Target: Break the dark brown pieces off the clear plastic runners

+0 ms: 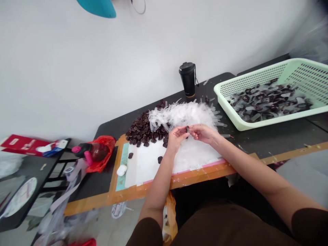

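Note:
My left hand (176, 136) pinches a small dark brown piece (187, 129) between thumb and fingertips, above the white work surface. Close against it, my right hand (201, 132) has its thumb and fingers closed at the other side of the same piece; whether a clear strip is also in its grip is too small to tell. Just beyond my hands lies a heap of clear, whitish plastic strips (184, 114). To its left spreads a pile of similar dark brown pieces (143, 128), with a few loose ones on the white sheet (148, 171).
A pale green basket (241, 124) at the right holds many dark pieces with clear strips. Behind the heap stands a black lidded tumbler (189, 80). A white rounded case (121, 170) lies near the left edge, beyond it a bottle (98, 152) in a red bag (109, 145).

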Tool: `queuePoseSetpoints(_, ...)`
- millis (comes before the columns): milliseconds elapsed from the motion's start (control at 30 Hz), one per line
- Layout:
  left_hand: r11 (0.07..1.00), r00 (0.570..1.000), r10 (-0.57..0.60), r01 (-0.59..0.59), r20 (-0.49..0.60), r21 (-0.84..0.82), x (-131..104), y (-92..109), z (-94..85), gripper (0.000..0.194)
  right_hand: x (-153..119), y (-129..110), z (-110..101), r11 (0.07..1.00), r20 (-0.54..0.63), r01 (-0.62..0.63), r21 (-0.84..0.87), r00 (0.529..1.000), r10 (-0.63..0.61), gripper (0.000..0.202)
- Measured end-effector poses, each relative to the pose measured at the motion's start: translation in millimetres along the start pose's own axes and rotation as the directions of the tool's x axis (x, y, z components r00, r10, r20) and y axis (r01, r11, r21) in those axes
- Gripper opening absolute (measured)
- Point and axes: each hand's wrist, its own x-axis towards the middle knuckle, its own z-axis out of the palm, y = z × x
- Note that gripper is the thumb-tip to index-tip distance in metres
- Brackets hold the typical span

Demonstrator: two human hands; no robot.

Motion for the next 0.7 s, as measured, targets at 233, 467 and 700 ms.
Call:
queuePoseSetpoints(233,0.997,0.997,0.055,-0.053,-0.048,0.047,0.8,0.6,-1.5,0.026,-1.4,1.3,3.1,0.995,0.056,0.089,-0.043,0.995,-0.087,0.020)
queuePoseSetpoints(467,0.999,0.997,0.043,-0.041,-0.068,0.031,-0.9,3.6,4.2,0.026,-4.5,1.8,8.8,0.988,0.032,0.137,-0.064,0.990,-0.135,0.024)
queuePoseSetpoints(700,0.998,0.996,0.066,-0.065,-0.058,0.024,-0.4,3.2,1.2,0.027,-3.1,5.4,7.1,0.988,0.057,0.153,-0.027,0.987,-0.151,0.027)
